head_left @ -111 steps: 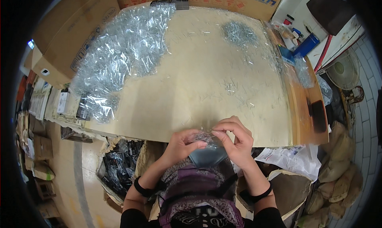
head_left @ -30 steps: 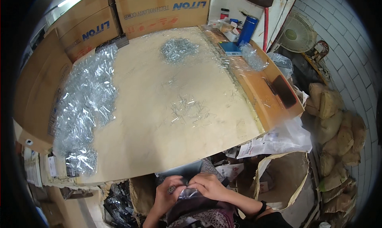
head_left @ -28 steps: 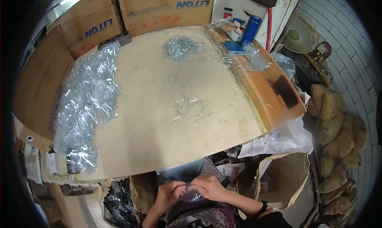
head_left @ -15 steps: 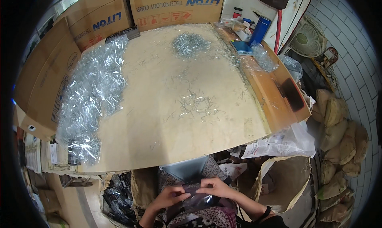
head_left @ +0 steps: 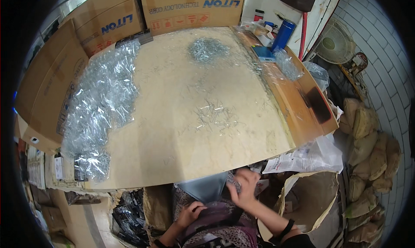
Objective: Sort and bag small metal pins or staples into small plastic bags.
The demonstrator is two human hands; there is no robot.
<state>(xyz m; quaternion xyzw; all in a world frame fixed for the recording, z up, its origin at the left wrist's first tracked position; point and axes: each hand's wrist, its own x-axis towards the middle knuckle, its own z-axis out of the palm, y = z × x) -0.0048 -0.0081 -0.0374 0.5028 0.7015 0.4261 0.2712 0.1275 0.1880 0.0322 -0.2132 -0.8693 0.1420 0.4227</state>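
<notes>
My left hand (head_left: 190, 213) is low over my lap, its fingers curled and the thumb pressed toward them. What it pinches is hard to make out; a sheer purplish patch (head_left: 216, 214) lies beside its fingertips. My right hand (head_left: 245, 188) is raised near the table's front edge, blurred, its thumb apart from the fingers and nothing visible in it. Between the hands, a grey-blue smooth sheet or tray (head_left: 205, 188) slopes from the table edge to my lap. On the table (head_left: 155, 118) lie a loose scatter of thin metal pins (head_left: 214, 115) and a denser pile (head_left: 208, 49) farther back.
A long heap of shiny clear plastic packets (head_left: 101, 96) covers the left side. Cardboard boxes (head_left: 190, 19) wall the back. At right are a blue scale (head_left: 263, 53), a blue cylinder (head_left: 283, 35), a fan (head_left: 335, 40), an open carton (head_left: 309, 224) and stacked sacks (head_left: 365, 140).
My right hand has left the clear plastic bag that both hands held and moved up and right, fingers spreading. My left hand stays low, shifted slightly left.
</notes>
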